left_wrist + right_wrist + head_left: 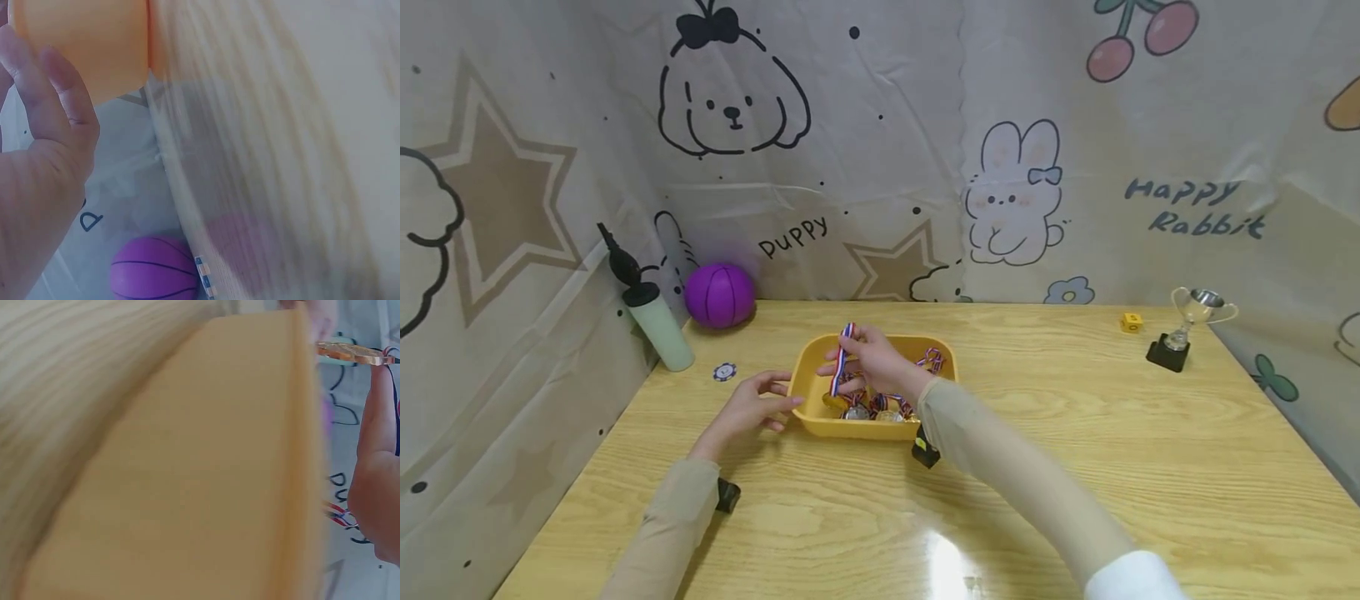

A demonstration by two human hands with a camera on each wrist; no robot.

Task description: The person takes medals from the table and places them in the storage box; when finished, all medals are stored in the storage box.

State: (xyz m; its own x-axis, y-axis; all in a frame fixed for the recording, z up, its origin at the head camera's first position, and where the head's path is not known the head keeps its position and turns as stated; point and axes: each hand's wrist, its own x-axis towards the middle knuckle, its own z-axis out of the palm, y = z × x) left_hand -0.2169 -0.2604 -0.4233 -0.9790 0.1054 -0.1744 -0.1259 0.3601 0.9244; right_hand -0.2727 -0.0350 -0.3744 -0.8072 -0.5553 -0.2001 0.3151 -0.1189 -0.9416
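Observation:
My right hand (878,358) is above a yellow plastic basin (820,428), pinching the red, white and blue ribbon of a medal (841,371). The ribbon hangs down towards the basin. A gold disc (350,353) shows edge-on by the right fingers in the right wrist view. Other medals (856,412) with striped ribbons lie inside the basin, partly hidden by the hand. At the basin's left end is my left hand (752,407), its loosely extended fingers touching the outer wall and its thumb near the rim. The left wrist view shows those fingers (72,94) against the wall.
A purple ball (720,296) and a pale green bottle (661,329) with a black top stand at the back left. A poker chip (725,372) lies near them. At the back right are a yellow die (1132,322) and a trophy cup (1187,325) on a black base.

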